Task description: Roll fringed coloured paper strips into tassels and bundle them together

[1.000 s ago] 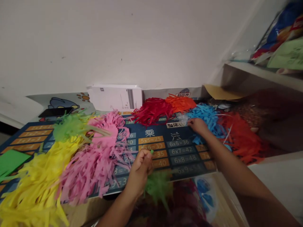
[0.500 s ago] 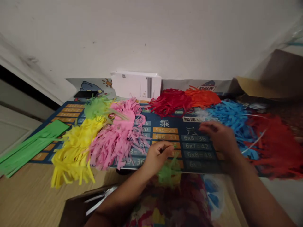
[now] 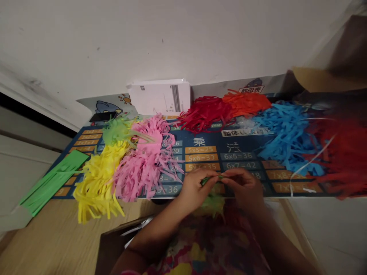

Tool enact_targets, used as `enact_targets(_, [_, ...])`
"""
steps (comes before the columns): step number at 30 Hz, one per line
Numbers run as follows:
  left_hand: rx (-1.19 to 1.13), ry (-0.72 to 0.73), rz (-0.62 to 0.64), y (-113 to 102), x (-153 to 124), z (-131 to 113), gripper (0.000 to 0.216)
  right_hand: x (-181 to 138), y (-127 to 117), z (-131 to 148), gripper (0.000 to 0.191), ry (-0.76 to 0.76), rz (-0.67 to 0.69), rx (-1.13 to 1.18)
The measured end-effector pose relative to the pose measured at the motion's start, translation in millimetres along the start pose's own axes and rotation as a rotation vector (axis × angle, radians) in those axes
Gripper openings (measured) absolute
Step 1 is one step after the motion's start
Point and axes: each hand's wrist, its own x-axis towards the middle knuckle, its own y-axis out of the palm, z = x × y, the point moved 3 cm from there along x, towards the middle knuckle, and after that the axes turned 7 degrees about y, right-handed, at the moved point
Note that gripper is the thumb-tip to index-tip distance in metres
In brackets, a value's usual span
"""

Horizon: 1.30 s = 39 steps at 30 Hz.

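We are holding a thin green paper strip (image 3: 212,178) between both hands, just above the near edge of the multiplication-table mat (image 3: 252,154). Our left hand (image 3: 196,188) is pinching its left end, with thumb and fingertips closed together on it. Our right hand (image 3: 243,185) is gripping the right end in the same way, fingers curled inward and clamped on the paper. The strip's long axis is running left to right, roughly level and parallel to the mat's front edge. It is lying straight between the two sets of fingertips, and neither hand is nearer than the other, since both are touching it. Just below the left hand a green fringed tuft (image 3: 211,204) is hanging, blurred, and we cannot tell whether it is joined to the strip. The pink fringe pile (image 3: 145,162) is lying near, to the left of our left hand. The blue fringe pile (image 3: 283,139) is sitting farther back on the right, well apart from both hands.
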Motion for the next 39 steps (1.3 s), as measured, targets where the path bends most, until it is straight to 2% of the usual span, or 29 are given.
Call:
enact_targets(5, [0.173, 0.095, 0.087, 0, 0, -7, 0.018, -10, -6, 11, 0.012, -0.114, -0.077, -0.247])
enact_targets(9, [0.128, 0.129, 0.119, 1, 0, -8, 0.017, -11, -10, 14, 0.009, -0.131, -0.004, -0.295])
enact_targets(12, [0.038, 0.069, 0.127, 1, 0, -4, 0.012, -11, -11, 14, 0.011, -0.130, 0.079, -0.275])
enact_targets(14, [-0.038, 0.020, 0.161, 1, 1, -1, 0.017, -10, -10, 13, 0.009, -0.110, 0.110, -0.234])
enact_targets(18, [-0.107, -0.035, 0.185, -2, 3, 2, 0.017, -8, -7, 8, 0.018, 0.057, 0.158, -0.082])
enact_targets(21, [-0.105, -0.049, 0.173, -3, 4, 4, 0.016, -8, -6, 5, 0.025, 0.127, 0.116, -0.015])
enact_targets(24, [-0.108, -0.028, 0.170, -2, 6, 4, 0.019, -8, -5, 5, 0.023, 0.093, 0.056, -0.036])
enact_targets(29, [-0.075, 0.030, 0.219, -4, 9, 5, 0.021, -8, -7, 4, 0.022, 0.030, 0.018, -0.139])
enact_targets(32, [-0.030, 0.077, 0.180, -9, 11, 4, 0.018, -8, -11, 3, 0.019, -0.025, -0.023, -0.178])
enact_targets(36, [-0.002, 0.238, 0.080, -12, 12, -2, 0.014, -11, -12, 6, 0.015, -0.139, -0.042, -0.264])
enact_targets(39, [0.047, 0.354, 0.079, -8, 9, -2, 0.015, -14, -11, 9, 0.015, -0.194, -0.060, -0.343])
